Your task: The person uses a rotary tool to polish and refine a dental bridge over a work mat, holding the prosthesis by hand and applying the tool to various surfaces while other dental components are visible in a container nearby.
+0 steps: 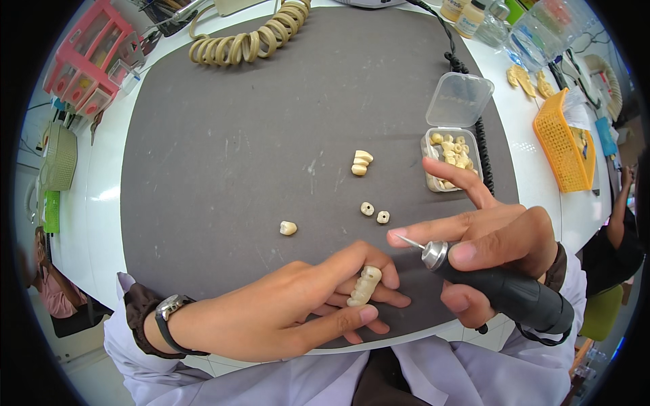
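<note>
While your left hand [298, 301] pinches the pale ribbed bridge [364, 287] between thumb and fingers, close to the worktop's [101, 203] near edge, your right hand [504, 233] is wrapped round the black handpiece [508, 289], thumb just behind its metal collar. Bridge apparently held this way to leave its upper side exposed; the thin bur [409, 241] stands apart from it, beside your right forefinger. Beyond: two small holed crowns [367, 208], a single crown [288, 228] to their left, a joined crown piece [361, 162] toward the far edge, probably spread for easy picking. One right finger overlaps the open clear box [460, 98] near the right edge; contact cannot be told. Coiled black cord [483, 139] crowds that side. More moving room leftward, across the gray mat [210, 142].
</note>
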### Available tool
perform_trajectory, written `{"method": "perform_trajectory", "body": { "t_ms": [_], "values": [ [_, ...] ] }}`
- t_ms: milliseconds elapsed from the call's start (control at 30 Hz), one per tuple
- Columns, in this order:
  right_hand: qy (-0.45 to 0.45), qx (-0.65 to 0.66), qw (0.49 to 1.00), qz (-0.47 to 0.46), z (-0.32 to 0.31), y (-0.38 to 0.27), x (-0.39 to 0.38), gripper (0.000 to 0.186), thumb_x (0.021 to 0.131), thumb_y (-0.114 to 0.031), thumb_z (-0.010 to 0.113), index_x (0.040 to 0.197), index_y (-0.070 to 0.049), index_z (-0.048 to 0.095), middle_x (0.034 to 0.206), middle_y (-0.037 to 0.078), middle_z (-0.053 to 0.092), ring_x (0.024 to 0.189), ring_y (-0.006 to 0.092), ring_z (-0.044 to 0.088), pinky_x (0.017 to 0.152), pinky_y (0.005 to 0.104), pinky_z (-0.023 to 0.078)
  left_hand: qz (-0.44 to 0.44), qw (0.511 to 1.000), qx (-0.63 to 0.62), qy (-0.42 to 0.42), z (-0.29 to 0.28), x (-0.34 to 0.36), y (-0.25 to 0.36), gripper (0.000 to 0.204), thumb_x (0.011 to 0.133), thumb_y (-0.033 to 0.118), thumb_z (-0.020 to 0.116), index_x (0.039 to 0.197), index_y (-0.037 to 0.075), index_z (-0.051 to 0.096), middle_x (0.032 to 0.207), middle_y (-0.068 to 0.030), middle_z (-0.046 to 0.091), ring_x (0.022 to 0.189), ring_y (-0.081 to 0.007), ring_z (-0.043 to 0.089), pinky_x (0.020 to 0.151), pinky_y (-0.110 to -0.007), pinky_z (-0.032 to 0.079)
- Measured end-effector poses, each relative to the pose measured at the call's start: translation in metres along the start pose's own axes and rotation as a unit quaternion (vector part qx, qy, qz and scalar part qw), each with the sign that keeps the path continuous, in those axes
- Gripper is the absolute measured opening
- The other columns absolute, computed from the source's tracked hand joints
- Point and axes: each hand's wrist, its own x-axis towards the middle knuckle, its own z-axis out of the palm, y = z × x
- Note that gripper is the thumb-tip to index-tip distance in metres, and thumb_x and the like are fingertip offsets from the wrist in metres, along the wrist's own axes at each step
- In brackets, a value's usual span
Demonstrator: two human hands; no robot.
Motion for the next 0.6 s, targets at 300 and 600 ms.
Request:
{"method": "perform_trajectory", "body": {
  "t_ms": [300, 600],
  "values": [
    [0.018, 0.029, 0.999, 0.018, 0.0, 0.001, 0.003, 0.035, 0.083, -0.011, 0.068, 0.114, -0.013, 0.052, 0.071, 0.011, 0.07, 0.093, 0.0349, 0.072, 0.104, 0.074, 0.019, 0.006, 0.999, 0.028, -0.016, -0.004, 0.0, -0.002, 0.033, 0.102, 0.007, 0.044, 0.132, -0.002, 0.034, 0.127, -0.0165, 0.058, 0.108, -0.0232, 0.065, 0.09, -0.033, 0.057],
    [-0.017, 0.028, 0.998, 0.045, -0.003, -0.002, 0.006, 0.039, 0.079, -0.012, 0.073, 0.113, -0.014, 0.054, 0.07, 0.008, 0.07, 0.092, 0.0328, 0.072, 0.103, 0.0707, 0.026, 0.012, 1.0, -0.015, 0.017, -0.002, -0.003, -0.007, 0.036, 0.1, 0.01, 0.048, 0.132, 0.003, 0.033, 0.114, -0.0186, 0.065, 0.095, -0.0237, 0.07, 0.082, -0.034, 0.057]
  ]
}}
